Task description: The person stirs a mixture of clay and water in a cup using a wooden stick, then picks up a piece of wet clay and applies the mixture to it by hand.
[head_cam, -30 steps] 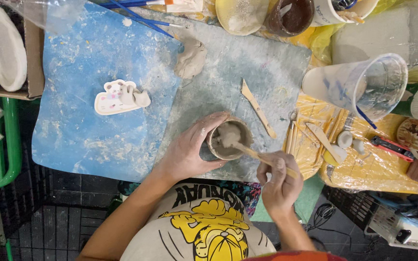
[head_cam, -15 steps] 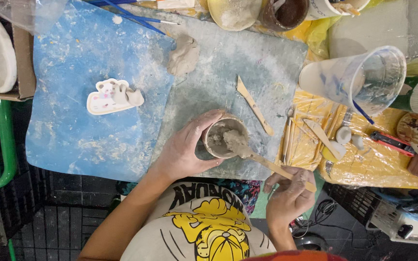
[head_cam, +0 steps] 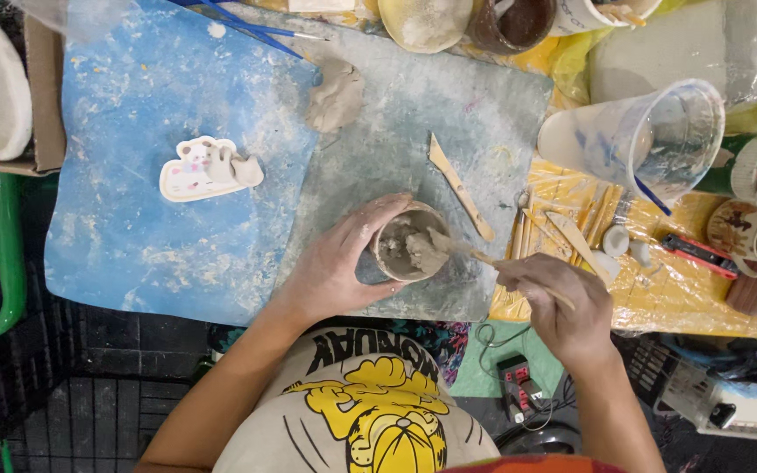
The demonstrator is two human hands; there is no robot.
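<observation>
Cup: a small round cup of wet grey clay (head_cam: 406,248) stood on the grey mat (head_cam: 449,131), near its front edge.
Left hand: the left hand (head_cam: 339,267) was wrapped around the cup's side, steadying it.
Right hand: the right hand (head_cam: 562,307) was pinched on a thin wooden stick (head_cam: 492,260), whose clay-loaded tip lay inside the cup.
Doing it well: a firm hold on the cup and short strokes seemed wise.
Nearby: a flat wooden modelling knife (head_cam: 460,186) lay just beside the cup; a grey clay lump (head_cam: 335,96) sat further back.
In the way: the tilted clear plastic beaker (head_cam: 650,140) lay near the right hand's side.
</observation>
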